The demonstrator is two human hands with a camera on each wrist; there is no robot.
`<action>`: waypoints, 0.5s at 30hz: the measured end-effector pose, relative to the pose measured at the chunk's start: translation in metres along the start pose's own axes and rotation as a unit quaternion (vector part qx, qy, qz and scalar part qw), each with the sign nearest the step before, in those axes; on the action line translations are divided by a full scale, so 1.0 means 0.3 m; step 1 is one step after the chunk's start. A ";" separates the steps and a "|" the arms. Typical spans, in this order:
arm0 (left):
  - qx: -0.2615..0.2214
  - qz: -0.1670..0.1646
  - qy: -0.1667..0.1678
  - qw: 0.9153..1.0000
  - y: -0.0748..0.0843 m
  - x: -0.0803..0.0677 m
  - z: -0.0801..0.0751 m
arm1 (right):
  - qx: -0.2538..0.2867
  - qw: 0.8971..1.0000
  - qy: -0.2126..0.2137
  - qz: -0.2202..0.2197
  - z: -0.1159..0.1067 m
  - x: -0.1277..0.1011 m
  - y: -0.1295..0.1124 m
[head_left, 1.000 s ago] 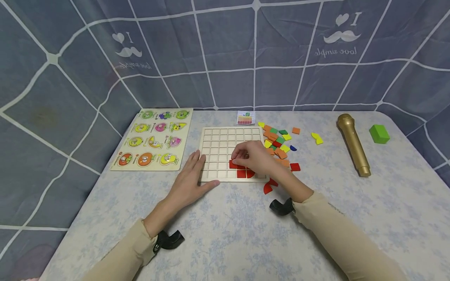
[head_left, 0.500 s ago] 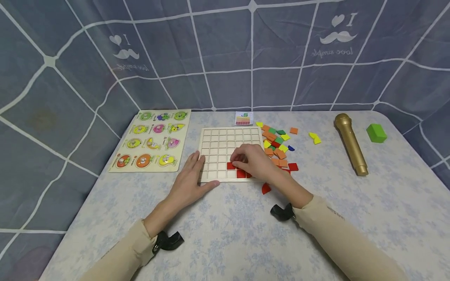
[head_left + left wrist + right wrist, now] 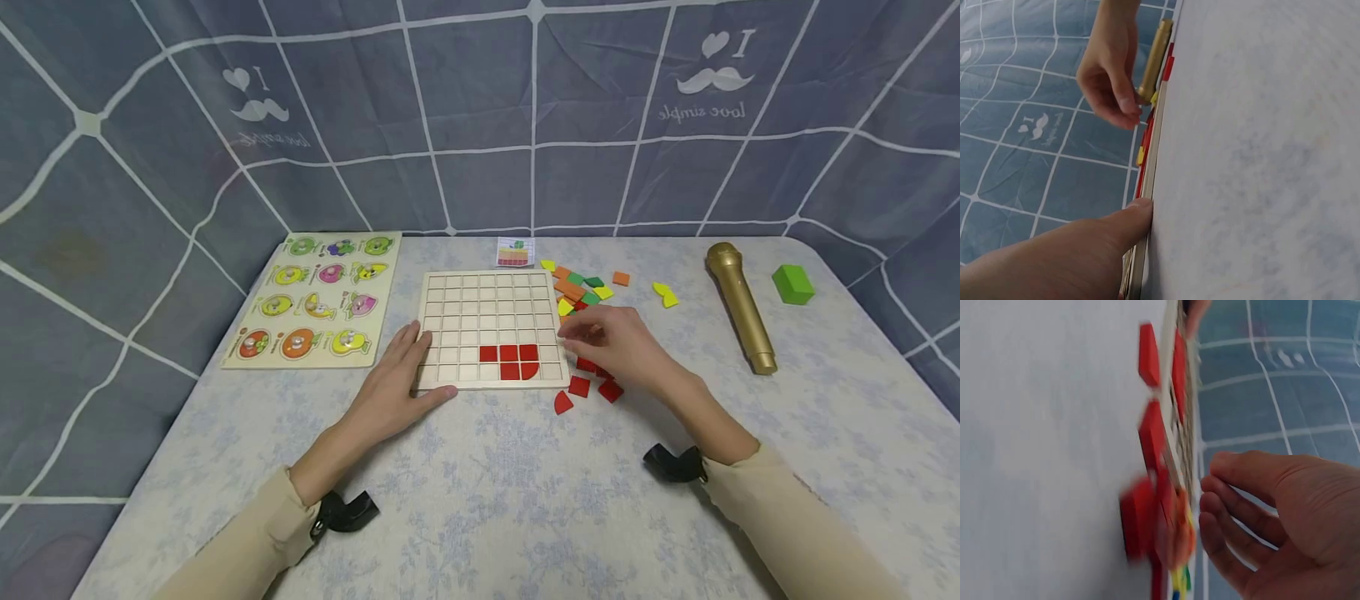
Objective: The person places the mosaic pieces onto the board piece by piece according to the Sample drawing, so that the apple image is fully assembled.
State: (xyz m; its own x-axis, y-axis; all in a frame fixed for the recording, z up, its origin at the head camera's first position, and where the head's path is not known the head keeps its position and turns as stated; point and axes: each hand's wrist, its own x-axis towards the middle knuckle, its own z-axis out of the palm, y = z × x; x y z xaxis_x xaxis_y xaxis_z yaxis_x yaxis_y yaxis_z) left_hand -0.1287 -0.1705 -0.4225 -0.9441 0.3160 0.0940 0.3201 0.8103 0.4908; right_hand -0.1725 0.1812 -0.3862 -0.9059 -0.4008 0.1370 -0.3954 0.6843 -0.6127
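The floral table point(image 3: 487, 500) lies bare toward its near edge. The backdrop point(image 3: 705, 75) reads "love simple", mirrored. The grid board point(image 3: 487, 304) holds 5 red tiles point(image 3: 510, 362) in its lower rows. The left hand point(image 3: 397, 387) lies flat against the board's near-left corner. The right hand point(image 3: 618, 346), fingers loosely curled and holding nothing, hovers over loose red pieces point(image 3: 592, 385), hiding some.

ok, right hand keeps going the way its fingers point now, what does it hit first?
The right hand points left toward the wooden grid board. It would likely meet the board's right edge first, above the placed red tiles. The hand's height over the table is unclear.
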 end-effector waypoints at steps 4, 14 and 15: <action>0.001 0.003 -0.001 1.000 0.000 0.000 0.003 | -0.008 1.000 0.004 0.029 -0.058 -0.043 0.047; 0.002 -0.001 -0.003 1.000 -0.004 -0.002 -0.002 | -0.051 0.995 -0.042 0.071 -0.152 -0.074 0.125; 0.003 -0.002 -0.004 1.000 -0.006 -0.003 -0.003 | -0.053 0.995 -0.050 0.072 -0.154 -0.074 0.132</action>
State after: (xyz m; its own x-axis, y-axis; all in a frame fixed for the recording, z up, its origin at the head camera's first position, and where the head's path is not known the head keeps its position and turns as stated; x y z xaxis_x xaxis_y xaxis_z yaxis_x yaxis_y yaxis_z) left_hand -0.1285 -0.1726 -0.4227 -0.9448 0.3164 0.0857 0.3168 0.8142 0.4865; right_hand -0.1749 0.2454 -0.3775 -0.9365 -0.3495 -0.0270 -0.2821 0.7971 -0.5340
